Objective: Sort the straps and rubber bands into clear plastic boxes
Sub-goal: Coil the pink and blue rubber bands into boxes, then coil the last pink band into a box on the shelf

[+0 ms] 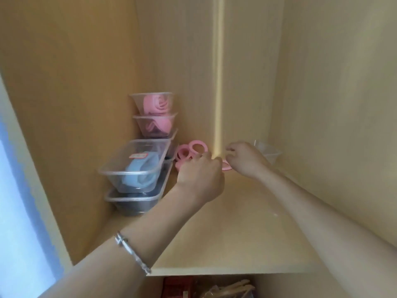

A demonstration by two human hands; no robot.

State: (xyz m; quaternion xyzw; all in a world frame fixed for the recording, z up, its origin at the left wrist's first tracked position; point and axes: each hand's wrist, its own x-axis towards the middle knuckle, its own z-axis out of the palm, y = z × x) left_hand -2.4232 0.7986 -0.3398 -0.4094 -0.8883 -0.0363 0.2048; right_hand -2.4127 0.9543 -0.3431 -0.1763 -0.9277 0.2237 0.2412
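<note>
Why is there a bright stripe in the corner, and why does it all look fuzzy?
Head view: a pale streak of light runs down the cupboard's back corner; the whole frame is soft, so the pink rings lack crisp edges; the wide lens bows the walls.

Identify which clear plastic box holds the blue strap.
The red-labelled box atop the front stack holds the blue strap; the rear boxes hold pink straps.

Pale beige wood-laminate cupboard interior (182,50): flat shelf board (236,229), plain side wall (71,82), bright vertical back-corner seam (218,82), bluish daylight (15,211) at far left.
</note>
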